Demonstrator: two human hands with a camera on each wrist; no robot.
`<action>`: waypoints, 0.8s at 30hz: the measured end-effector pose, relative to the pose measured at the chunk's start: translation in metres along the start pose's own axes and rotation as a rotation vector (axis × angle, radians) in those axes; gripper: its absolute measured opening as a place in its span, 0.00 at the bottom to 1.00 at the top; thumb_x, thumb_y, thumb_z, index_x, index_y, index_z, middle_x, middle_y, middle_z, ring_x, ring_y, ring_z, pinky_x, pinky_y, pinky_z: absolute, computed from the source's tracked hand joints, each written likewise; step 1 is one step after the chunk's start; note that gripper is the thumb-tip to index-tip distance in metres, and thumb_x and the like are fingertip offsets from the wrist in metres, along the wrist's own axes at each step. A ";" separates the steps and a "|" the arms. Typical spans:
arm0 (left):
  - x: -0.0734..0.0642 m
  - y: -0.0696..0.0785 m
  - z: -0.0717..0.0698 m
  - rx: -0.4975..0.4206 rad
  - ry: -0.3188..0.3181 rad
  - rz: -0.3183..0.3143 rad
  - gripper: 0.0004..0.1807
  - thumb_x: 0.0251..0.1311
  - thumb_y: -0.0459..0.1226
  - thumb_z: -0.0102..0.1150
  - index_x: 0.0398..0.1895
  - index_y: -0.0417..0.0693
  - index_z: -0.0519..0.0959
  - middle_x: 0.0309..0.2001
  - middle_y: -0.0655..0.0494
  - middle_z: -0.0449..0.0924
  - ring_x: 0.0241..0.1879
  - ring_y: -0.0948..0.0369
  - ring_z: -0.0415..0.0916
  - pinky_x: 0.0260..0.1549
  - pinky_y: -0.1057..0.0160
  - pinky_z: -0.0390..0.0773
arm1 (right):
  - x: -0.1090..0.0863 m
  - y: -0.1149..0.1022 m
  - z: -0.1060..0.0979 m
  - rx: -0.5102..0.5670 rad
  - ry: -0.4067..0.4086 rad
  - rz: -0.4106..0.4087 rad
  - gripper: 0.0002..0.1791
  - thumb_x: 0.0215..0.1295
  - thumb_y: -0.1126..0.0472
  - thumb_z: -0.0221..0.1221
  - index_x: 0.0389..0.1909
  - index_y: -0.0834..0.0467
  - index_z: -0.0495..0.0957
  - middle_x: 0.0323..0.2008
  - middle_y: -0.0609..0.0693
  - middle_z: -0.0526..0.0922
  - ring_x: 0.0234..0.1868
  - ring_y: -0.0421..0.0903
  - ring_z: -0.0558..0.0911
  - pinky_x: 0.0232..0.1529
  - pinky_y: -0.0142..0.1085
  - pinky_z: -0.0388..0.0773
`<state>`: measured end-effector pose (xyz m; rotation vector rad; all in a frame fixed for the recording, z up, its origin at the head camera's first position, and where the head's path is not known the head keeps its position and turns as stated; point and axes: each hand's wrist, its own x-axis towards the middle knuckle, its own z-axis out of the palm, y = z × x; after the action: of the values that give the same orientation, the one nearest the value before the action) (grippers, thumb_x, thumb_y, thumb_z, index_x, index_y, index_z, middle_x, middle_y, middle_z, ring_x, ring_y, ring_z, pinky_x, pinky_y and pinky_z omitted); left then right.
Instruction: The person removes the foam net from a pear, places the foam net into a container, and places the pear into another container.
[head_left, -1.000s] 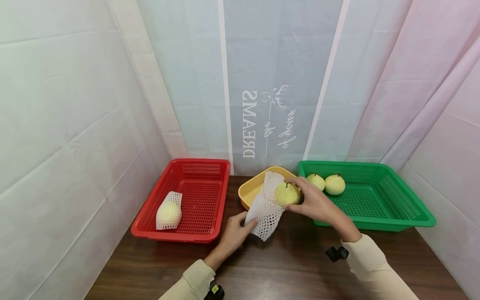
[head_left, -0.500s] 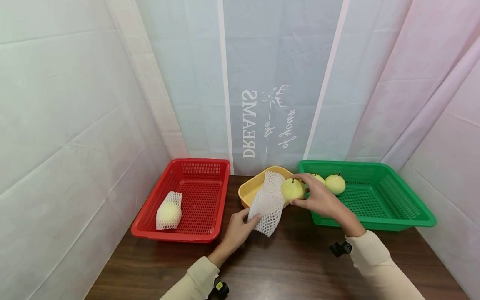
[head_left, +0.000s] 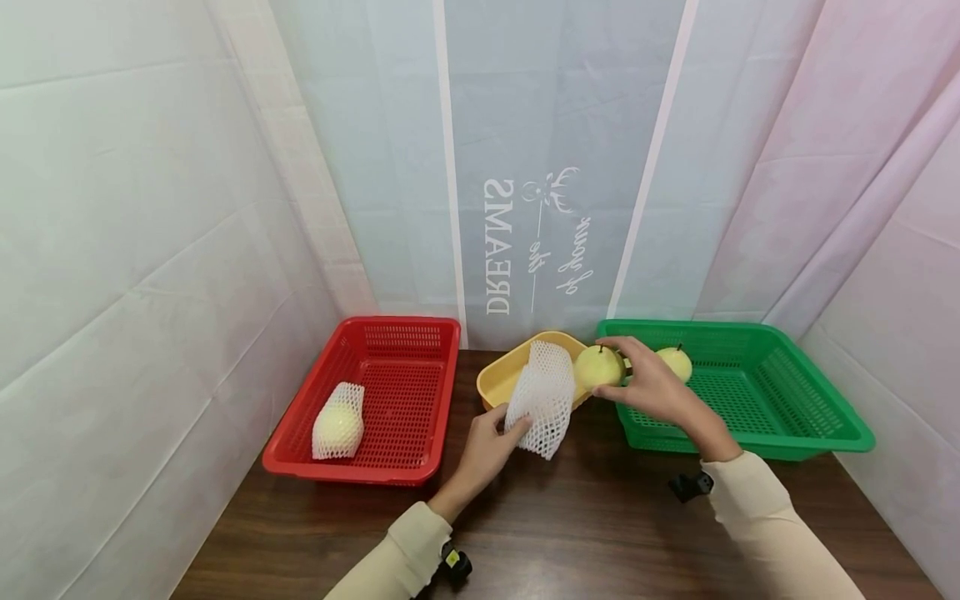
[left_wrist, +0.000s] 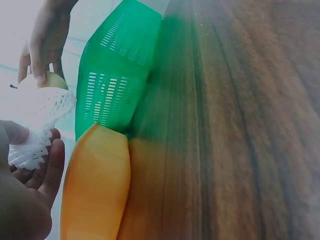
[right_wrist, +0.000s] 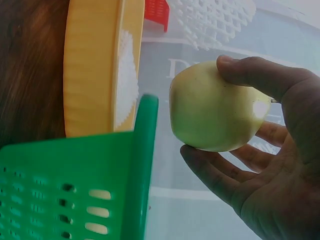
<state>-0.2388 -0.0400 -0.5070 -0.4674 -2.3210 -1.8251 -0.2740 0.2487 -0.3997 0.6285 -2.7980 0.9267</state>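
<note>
My left hand (head_left: pixel 483 454) pinches a white foam net sleeve (head_left: pixel 542 408) between thumb and fingers, in front of the yellow tray (head_left: pixel 498 387). To its right, my right hand (head_left: pixel 652 385) grips a yellow-green pear (head_left: pixel 598 367) with its stem up in the head view. The right wrist view shows that pear (right_wrist: pixel 215 110) bare, with thumb and fingers on opposite sides and a gap to the sleeve. Another foam net (head_left: pixel 551 354) lies in the tray, partly behind the held one. One more pear (head_left: pixel 677 364) sits in the green basket (head_left: pixel 750 400), partly hidden by my hand.
At left stands a red basket (head_left: pixel 397 400) with a pear in a foam net (head_left: pixel 337 427) inside. The green basket's near left corner is beneath the right hand. Brown wooden tabletop (head_left: pixel 570 525) extends in front, and a printed curtain (head_left: pixel 547 125) hangs behind.
The right hand has moved the pear right and away from the sleeve, toward the green basket. The left hand has shifted slightly right and farther from the body with the sleeve.
</note>
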 end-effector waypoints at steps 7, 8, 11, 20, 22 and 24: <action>0.008 0.002 0.004 0.002 0.019 0.033 0.12 0.71 0.42 0.68 0.49 0.43 0.89 0.44 0.50 0.92 0.39 0.68 0.82 0.40 0.68 0.82 | 0.003 0.007 -0.008 0.003 0.002 0.024 0.43 0.64 0.56 0.76 0.76 0.62 0.67 0.71 0.67 0.71 0.63 0.65 0.78 0.56 0.62 0.82; 0.009 0.002 0.005 0.001 0.022 0.037 0.12 0.71 0.42 0.68 0.49 0.43 0.89 0.44 0.50 0.92 0.39 0.68 0.81 0.40 0.68 0.82 | 0.003 0.007 -0.009 0.002 0.000 0.030 0.43 0.64 0.56 0.76 0.76 0.62 0.67 0.71 0.67 0.71 0.63 0.65 0.78 0.56 0.62 0.82; 0.012 0.003 0.006 -0.001 0.029 0.038 0.12 0.71 0.42 0.68 0.47 0.43 0.89 0.43 0.50 0.92 0.38 0.69 0.81 0.39 0.68 0.82 | 0.004 0.010 -0.013 -0.006 0.002 0.046 0.43 0.65 0.56 0.75 0.76 0.62 0.67 0.72 0.68 0.70 0.64 0.66 0.77 0.55 0.62 0.82; 0.019 0.005 0.011 -0.036 0.052 0.009 0.11 0.71 0.41 0.68 0.49 0.44 0.89 0.43 0.49 0.92 0.39 0.68 0.82 0.39 0.70 0.81 | 0.006 0.018 -0.024 -0.047 0.008 0.075 0.45 0.65 0.50 0.75 0.77 0.62 0.66 0.71 0.67 0.72 0.62 0.66 0.78 0.50 0.59 0.83; 0.021 0.005 0.013 -0.025 0.055 0.001 0.11 0.71 0.41 0.67 0.49 0.44 0.89 0.43 0.50 0.91 0.38 0.68 0.81 0.38 0.70 0.81 | 0.007 0.021 -0.026 -0.055 0.007 0.082 0.46 0.65 0.49 0.75 0.77 0.63 0.66 0.71 0.68 0.72 0.61 0.66 0.78 0.49 0.59 0.83; 0.023 0.006 0.013 -0.025 0.060 -0.010 0.11 0.71 0.41 0.67 0.48 0.44 0.89 0.42 0.50 0.91 0.37 0.69 0.81 0.37 0.70 0.81 | 0.008 0.023 -0.029 -0.065 0.004 0.090 0.47 0.65 0.48 0.75 0.77 0.63 0.65 0.71 0.68 0.71 0.62 0.67 0.78 0.49 0.60 0.82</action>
<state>-0.2576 -0.0224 -0.4980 -0.3985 -2.2678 -1.8487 -0.2911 0.2797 -0.3870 0.4956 -2.8608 0.8462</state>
